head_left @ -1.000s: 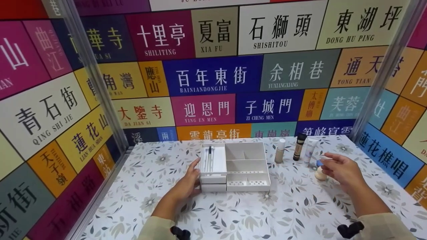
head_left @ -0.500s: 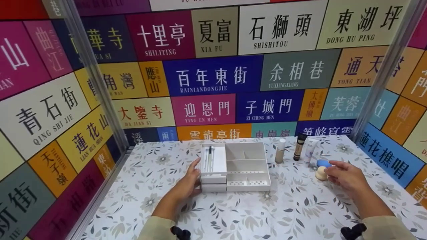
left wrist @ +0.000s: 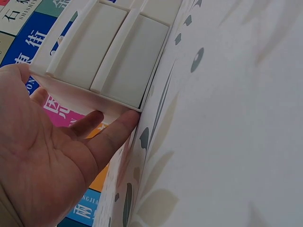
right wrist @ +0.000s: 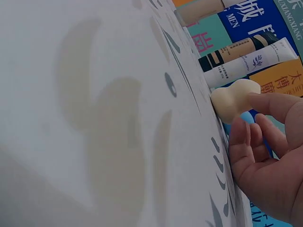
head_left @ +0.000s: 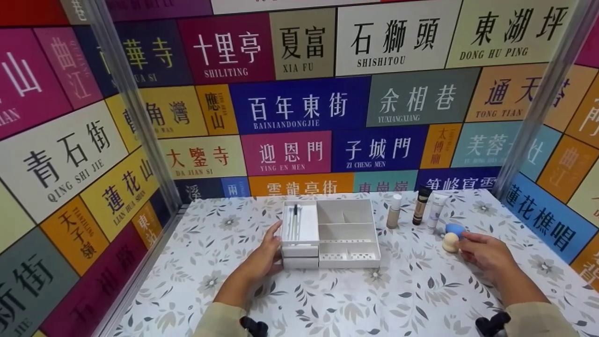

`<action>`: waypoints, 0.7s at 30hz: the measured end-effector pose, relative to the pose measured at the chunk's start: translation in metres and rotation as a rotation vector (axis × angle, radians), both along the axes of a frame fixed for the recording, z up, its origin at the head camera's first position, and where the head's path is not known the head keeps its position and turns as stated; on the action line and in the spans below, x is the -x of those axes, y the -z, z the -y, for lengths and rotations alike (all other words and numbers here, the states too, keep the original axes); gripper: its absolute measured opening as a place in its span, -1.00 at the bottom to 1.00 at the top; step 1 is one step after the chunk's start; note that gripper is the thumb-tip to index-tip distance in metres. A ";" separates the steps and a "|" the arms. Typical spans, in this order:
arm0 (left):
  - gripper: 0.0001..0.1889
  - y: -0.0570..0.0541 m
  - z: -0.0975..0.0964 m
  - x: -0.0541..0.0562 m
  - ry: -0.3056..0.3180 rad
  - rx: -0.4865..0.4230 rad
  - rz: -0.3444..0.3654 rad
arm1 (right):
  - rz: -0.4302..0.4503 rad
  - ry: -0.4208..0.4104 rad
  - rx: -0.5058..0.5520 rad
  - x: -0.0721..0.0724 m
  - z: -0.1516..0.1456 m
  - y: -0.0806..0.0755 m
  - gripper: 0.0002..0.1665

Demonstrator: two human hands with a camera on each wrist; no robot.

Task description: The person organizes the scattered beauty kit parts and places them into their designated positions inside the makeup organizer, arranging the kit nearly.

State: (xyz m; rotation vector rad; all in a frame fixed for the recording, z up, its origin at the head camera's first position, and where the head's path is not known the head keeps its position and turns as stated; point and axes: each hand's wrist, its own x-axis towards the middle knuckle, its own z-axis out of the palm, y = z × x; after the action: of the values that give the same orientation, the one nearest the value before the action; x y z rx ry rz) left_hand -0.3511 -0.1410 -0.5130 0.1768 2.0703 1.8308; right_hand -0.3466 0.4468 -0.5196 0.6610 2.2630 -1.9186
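Observation:
A white desktop organizer [head_left: 348, 213] with drawers and compartments stands mid-table. My left hand [head_left: 262, 257] rests against its left side. In the left wrist view, the fingers [left wrist: 116, 135] lie extended along the organizer's lower side and the thumb is near its top. At the right, my right hand [head_left: 486, 255] has its thumb and index finger at a cream, waisted makeup sponge [head_left: 450, 242], pinching it at its narrower part in the right wrist view. Just behind it lies a blue makeup sponge [head_left: 454, 229], partly hidden by the cream one and the fingers.
Behind the sponges stand a white tube [head_left: 436, 213], a dark-capped tube [head_left: 419, 213] and a white-capped foundation bottle [head_left: 393, 213]. Slim sticks [head_left: 295, 222] lie on the organizer's left top. Printed wall panels [head_left: 299, 107] enclose the flower-patterned table [head_left: 355, 304].
My right hand set the blue sponge down behind the cream one, then moved slightly down and nearer to the cream sponge. The left hand stays at the organizer.

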 end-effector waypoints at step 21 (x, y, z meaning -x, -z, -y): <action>-0.37 0.001 -0.002 0.000 -0.005 -0.012 -0.036 | -0.058 -0.134 -0.102 0.007 0.017 0.005 0.01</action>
State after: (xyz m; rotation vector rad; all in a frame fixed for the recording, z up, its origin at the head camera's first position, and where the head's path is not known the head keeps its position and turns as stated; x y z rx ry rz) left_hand -0.3508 -0.1386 -0.5141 0.2094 2.0863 1.8567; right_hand -0.3537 0.4298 -0.5246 0.4567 2.3871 -1.7935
